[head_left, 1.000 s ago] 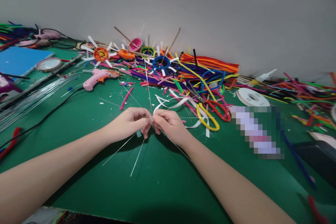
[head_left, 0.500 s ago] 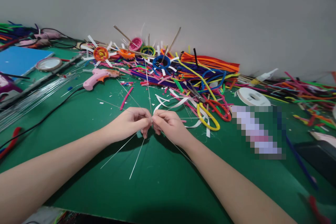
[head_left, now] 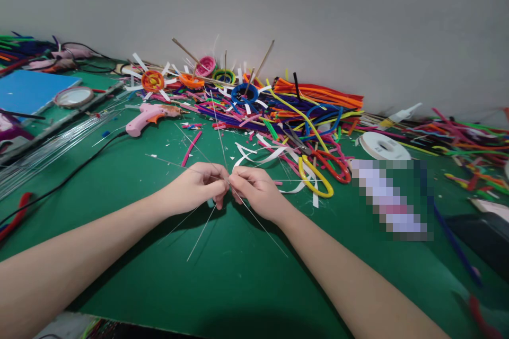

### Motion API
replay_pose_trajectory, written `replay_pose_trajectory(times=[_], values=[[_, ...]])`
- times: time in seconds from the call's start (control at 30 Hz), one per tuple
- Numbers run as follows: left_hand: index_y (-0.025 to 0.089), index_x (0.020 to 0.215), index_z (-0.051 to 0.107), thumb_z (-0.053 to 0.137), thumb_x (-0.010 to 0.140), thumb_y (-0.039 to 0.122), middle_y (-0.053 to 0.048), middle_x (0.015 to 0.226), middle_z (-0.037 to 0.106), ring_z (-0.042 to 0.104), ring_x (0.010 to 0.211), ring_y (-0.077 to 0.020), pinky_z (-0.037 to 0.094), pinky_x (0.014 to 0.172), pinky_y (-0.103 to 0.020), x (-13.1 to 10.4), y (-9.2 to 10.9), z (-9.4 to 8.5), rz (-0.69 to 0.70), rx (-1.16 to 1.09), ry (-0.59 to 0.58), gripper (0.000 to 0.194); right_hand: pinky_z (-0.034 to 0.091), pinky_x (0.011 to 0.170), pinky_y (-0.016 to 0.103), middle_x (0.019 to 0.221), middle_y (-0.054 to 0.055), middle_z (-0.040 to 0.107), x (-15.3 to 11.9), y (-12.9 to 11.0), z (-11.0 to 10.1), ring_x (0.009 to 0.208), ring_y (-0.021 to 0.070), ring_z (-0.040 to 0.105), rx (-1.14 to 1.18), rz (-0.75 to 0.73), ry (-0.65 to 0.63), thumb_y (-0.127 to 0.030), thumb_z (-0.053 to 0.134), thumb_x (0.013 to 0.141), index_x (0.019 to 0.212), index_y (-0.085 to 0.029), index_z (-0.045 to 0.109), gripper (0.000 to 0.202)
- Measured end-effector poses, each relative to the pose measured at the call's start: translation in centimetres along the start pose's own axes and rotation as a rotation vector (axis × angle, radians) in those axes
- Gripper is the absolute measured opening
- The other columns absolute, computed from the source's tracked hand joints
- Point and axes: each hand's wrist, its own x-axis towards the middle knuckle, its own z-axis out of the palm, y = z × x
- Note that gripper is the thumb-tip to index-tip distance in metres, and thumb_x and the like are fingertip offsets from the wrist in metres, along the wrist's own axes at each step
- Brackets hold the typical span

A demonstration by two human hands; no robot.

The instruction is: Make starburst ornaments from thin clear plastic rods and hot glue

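Several thin metal wires [head_left: 201, 238] cross at one point and spread out like spokes above the green table [head_left: 159, 286]. My left hand [head_left: 204, 185] pinches them at the crossing from the left. From the right, my right hand [head_left: 254, 188] pinches the same crossing, its fingertips touching those of my left hand. The exact join between the fingertips is hidden. Beyond my hands, a curled white strip [head_left: 270, 158] lies on the table, with a short pink stick [head_left: 191, 148] to its left.
A pink glue gun [head_left: 147, 118] lies at the left with its black cord, near loose wires [head_left: 71, 143]. Scissors [head_left: 318, 175] and a white spool [head_left: 384, 146] are at the right. Coloured pipe cleaners [head_left: 318, 94] and a blue woven piece [head_left: 244, 94] lie along the wall.
The spread wires have turned and tilted slightly between my fingers; the upper tip has moved left and the lower right wire now shows clear of my forearm. Both hands have barely moved.
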Motion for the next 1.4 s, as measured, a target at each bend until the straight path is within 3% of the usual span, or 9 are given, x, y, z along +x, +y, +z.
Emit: replay_pose_trajectory(times=[0.43,1.0,1.17,1.4], values=[[0.016,0.070,0.056,0.047,0.073,0.015,0.006,0.056,0.057,0.059,0.053,-0.0085,0.048,0.061,-0.023,0.08,-0.06,-0.05,0.032,-0.036,-0.015,0.010,0.033,0.050,0.025,0.050,-0.006,0.043,-0.03,0.09,0.07,0.046,0.0089,0.041,0.067,0.035,0.000,-0.033,0.044,0.088,0.058,-0.020,0.043,0.032],[0.017,0.070,0.055,0.045,0.080,0.024,0.001,0.061,0.062,0.062,0.060,-0.0122,0.048,0.066,-0.027,-0.09,0.22,-0.02,0.007,-0.028,-0.001,0.016,0.036,0.051,0.024,0.053,-0.005,0.045,0.10,0.13,0.00,0.048,0.0074,0.045,0.113,-0.006,0.028,-0.028,0.044,0.087,0.053,-0.019,0.047,0.036],[0.016,0.068,0.053,0.044,0.087,0.034,0.002,0.060,0.060,0.060,0.057,-0.0104,0.048,0.063,-0.025,-0.03,0.05,0.00,0.031,-0.010,0.031,0.028,0.035,0.049,0.024,0.051,-0.006,0.044,0.05,0.14,0.12,0.045,0.0074,0.042,0.138,0.016,0.031,-0.035,0.046,0.089,0.057,-0.019,0.049,0.036],[0.016,0.066,0.052,0.044,0.089,0.032,0.003,0.055,0.056,0.058,0.052,-0.0087,0.047,0.059,-0.023,0.12,-0.16,0.11,0.009,-0.040,0.096,0.029,0.036,0.050,0.025,0.049,-0.005,0.043,-0.01,-0.17,0.21,0.046,0.0084,0.042,0.258,0.050,0.044,-0.045,0.040,0.090,0.065,-0.017,0.054,0.040]])
